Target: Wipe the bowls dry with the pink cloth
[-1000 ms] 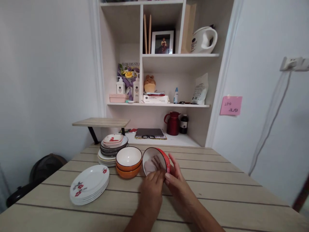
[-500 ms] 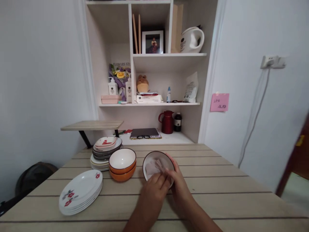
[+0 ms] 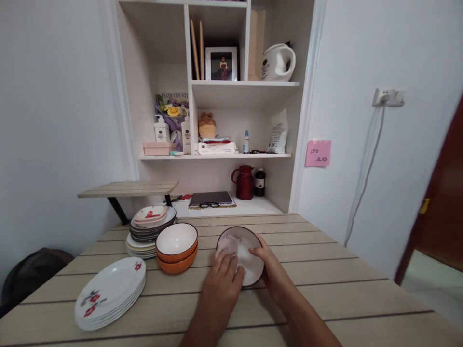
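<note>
A bowl [image 3: 251, 270] with a white inside and a dark rim is tilted toward me over the table. My right hand [image 3: 269, 260] grips its right side, the thumb over the rim and the fingers hidden behind. Inside the bowl, at the left wall, my left hand [image 3: 222, 279] presses a crumpled pale pink cloth [image 3: 229, 245] under its fingers. Left of the bowl, two orange bowls [image 3: 176, 248] with white insides are stacked.
White oval plates with red flowers [image 3: 112, 294] are piled at the front left. Behind them stand stacked dark-edged plates [image 3: 154, 232] with small square dishes [image 3: 150, 215] on top. A raised wooden shelf [image 3: 126, 189] overhangs the table's back left. A red jug [image 3: 244, 183] stands in the cabinet.
My left hand has moved the cloth from the bowl's middle to its left wall, away from my right thumb. My right hand still holds the bowl. The view has shifted slightly right.
</note>
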`<state>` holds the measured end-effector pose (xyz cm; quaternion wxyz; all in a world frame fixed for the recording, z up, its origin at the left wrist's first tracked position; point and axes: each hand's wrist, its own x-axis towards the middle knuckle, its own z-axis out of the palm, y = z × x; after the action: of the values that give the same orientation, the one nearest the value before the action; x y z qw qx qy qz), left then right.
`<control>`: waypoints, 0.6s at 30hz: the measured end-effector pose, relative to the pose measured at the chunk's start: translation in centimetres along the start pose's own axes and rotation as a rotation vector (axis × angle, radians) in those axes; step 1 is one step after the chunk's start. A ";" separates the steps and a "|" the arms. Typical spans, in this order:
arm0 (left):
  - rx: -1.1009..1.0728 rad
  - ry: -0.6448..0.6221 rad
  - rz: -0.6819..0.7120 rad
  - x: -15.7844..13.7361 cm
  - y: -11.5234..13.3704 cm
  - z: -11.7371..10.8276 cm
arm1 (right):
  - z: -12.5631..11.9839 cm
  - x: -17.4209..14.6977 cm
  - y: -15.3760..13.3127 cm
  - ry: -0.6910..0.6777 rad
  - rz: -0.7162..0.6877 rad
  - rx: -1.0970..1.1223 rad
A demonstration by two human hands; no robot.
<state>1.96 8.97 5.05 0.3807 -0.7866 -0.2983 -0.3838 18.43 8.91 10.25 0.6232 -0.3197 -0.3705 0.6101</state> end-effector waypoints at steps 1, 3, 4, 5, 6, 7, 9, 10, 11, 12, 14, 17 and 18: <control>0.003 0.002 0.000 0.0 0.0 -0.1 | 0.0 0.0 0.1 -0.014 0.007 0.010; -0.001 0.000 -0.016 0.0 -0.1 -0.3 | 0.0 0.0 0.5 -0.047 0.017 0.053; -0.007 0.001 -0.026 0.0 -0.1 -0.3 | 0.2 -0.1 0.7 -0.065 0.018 0.078; -0.014 0.011 -0.037 0.0 -0.1 -0.3 | 0.4 -0.2 0.8 -0.083 0.014 0.098; -0.019 0.024 -0.051 0.0 -0.1 -0.3 | 0.7 -0.3 0.9 -0.101 0.004 0.112; -0.023 0.037 -0.066 0.0 -0.1 -0.3 | 1.0 -0.5 1.0 -0.120 -0.010 0.121; -0.026 0.057 -0.093 0.1 -0.1 -0.4 | 1.6 -0.7 1.2 -0.153 -0.040 0.127; -0.030 0.063 -0.106 0.2 -0.1 -0.5 | 1.9 -0.8 1.3 -0.165 -0.056 0.128; -0.041 0.065 -0.118 0.3 -0.1 -0.6 | 2.2 -1.0 1.3 -0.175 -0.070 0.128; -0.057 0.065 -0.128 0.4 -0.2 -0.8 | 2.4 -1.0 1.4 -0.186 -0.079 0.124; -0.098 0.068 -0.140 0.6 -0.2 -1.0 | 2.6 -1.2 1.6 -0.200 -0.091 0.103; -0.159 0.069 -0.115 0.7 -0.3 -1.1 | 2.4 -1.2 1.9 -0.160 -0.119 0.064; -0.176 0.071 -0.094 0.7 -0.3 -1.0 | 2.3 -1.1 2.0 -0.138 -0.138 0.059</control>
<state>1.74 8.37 6.16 0.3020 -0.7880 -0.2865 -0.4536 15.47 7.76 9.65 0.6457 -0.2321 -0.4157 0.5970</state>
